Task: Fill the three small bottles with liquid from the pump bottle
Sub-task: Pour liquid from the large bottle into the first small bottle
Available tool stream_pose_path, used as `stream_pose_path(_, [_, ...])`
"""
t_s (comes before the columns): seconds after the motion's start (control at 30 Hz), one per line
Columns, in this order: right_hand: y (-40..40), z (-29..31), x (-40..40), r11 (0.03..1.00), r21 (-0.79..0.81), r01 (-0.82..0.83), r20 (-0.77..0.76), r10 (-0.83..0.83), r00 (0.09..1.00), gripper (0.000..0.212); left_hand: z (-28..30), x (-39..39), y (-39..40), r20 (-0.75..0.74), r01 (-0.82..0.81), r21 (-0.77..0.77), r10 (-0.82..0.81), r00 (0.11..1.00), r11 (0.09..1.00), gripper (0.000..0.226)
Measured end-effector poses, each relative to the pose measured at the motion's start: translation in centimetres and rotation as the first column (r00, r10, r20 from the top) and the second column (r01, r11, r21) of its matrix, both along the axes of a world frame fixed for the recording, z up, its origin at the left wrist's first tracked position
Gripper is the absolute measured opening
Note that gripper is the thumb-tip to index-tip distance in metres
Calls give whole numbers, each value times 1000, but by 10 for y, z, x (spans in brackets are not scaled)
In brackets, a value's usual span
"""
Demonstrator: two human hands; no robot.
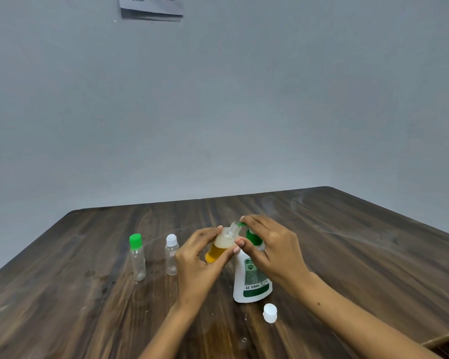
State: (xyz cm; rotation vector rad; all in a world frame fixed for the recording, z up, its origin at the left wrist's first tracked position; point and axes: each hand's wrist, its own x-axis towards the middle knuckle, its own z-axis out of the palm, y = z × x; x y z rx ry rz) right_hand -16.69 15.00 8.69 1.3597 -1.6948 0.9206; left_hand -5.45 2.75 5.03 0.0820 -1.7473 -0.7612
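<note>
I am holding the uncapped small bottle [222,246] tilted in my left hand [197,257], fingers and thumb curled round its body, so that its open neck is sitting just under the green spout [242,224] of the white pump bottle [252,278]. The tilt is presumably bringing the narrow mouth to the spout's outlet. Amber liquid is filling the lower part, with pale foam above. My right hand [272,244] is lying over the pump head, fingers bent down on it, apparently pressing; it is hiding most of the head, so I cannot tell how far the pump is depressed, nor whether liquid is flowing at this instant. The loose white cap [269,312] is lying on the wooden table [347,229] near the pump bottle's base, within easy reach for recapping. To the left, the green-capped bottle [138,257] and the white-capped bottle [172,255] are standing upright, closed, seemingly empty. A paper on the wall [151,6] is cut off by the frame; its text is unreadable.
</note>
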Motion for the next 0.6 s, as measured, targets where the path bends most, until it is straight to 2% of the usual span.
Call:
stream_pose_path(0.13, [2,10,-4,1000,6,5,-27,-5,1000,70,-1,-2,-2,0,-16,4,16,1000,1000,45])
stream_pose_path(0.33, [-1,0,1,1000,-1,16,22,-16,1000,70,1,0,1,3,3,11,-3,1000,1000,51])
stream_pose_path(0.6, [2,10,-2,995,87,-49,34,46,998,70,-2,-3,-5,-2,-37,30,37,999,999,48])
